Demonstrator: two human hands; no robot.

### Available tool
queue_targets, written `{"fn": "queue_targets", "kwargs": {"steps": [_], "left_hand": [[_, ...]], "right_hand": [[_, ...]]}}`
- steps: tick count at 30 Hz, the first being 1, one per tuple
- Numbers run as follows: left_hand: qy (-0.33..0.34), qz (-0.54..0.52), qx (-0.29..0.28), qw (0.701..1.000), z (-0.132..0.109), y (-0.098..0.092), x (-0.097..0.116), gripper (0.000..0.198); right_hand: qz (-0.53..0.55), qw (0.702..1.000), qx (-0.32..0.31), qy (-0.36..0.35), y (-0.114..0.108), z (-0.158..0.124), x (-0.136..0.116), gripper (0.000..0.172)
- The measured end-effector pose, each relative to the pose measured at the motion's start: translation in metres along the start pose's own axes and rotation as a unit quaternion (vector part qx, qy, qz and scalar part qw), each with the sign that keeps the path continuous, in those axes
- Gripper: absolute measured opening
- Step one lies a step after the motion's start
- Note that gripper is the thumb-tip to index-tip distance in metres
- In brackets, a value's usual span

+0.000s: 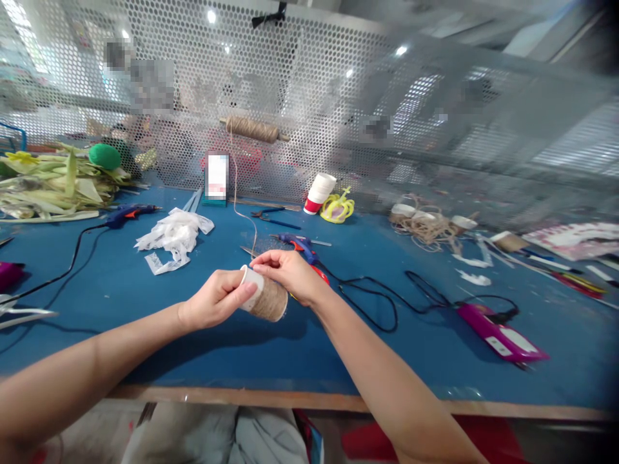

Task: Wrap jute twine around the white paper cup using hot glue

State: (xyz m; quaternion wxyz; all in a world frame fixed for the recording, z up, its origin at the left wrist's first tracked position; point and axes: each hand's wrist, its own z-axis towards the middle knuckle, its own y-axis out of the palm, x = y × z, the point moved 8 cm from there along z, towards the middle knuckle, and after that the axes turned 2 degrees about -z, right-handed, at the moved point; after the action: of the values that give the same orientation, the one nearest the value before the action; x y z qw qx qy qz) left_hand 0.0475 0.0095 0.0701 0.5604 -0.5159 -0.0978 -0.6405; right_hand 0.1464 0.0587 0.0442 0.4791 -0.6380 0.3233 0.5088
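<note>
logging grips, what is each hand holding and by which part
The left hand grips a twine-wrapped paper cup by its bare white end; the right hand pinches the twine strand against the cup's upper side.

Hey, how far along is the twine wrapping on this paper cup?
Done: most of the paper cup looks covered in brown winding. In hand: the left hand grips its white end, and the right hand pinches the twine strand running up to the spool. Left: that white end is bare.
</note>
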Motion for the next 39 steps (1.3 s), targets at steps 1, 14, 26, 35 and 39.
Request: {"fn": "queue_targets", "kwargs": {"steps": [1,14,26,35,39], "left_hand": [[-0.005,-0.007,-0.002,1.000,0.000,0.001,-0.001,0.041],[-0.089,-0.114,0.050,0.988,0.005,-0.012,-0.035,0.042],[-0.255,-0.390,0.037,0.884,0.001,0.007,-0.059,0.037],[-0.291,-0.403,0.105,0.861,-0.002,0.003,-0.068,0.031],[-0.299,-0.392,0.114,0.863,-0.001,0.002,-0.070,0.031]], "right_hand": [[0.001,1.000,-0.011,0.007,0.001,0.000,0.002,0.021],[0.065,0.994,-0.084,0.027,-0.009,-0.016,-0.010,0.037],[-0.208,0.958,0.039,-0.195,-0.006,-0.025,-0.025,0.031],[-0.249,0.938,0.061,-0.234,0.002,-0.026,-0.023,0.032],[-0.261,0.931,0.054,-0.249,0.001,-0.025,-0.024,0.033]]}}
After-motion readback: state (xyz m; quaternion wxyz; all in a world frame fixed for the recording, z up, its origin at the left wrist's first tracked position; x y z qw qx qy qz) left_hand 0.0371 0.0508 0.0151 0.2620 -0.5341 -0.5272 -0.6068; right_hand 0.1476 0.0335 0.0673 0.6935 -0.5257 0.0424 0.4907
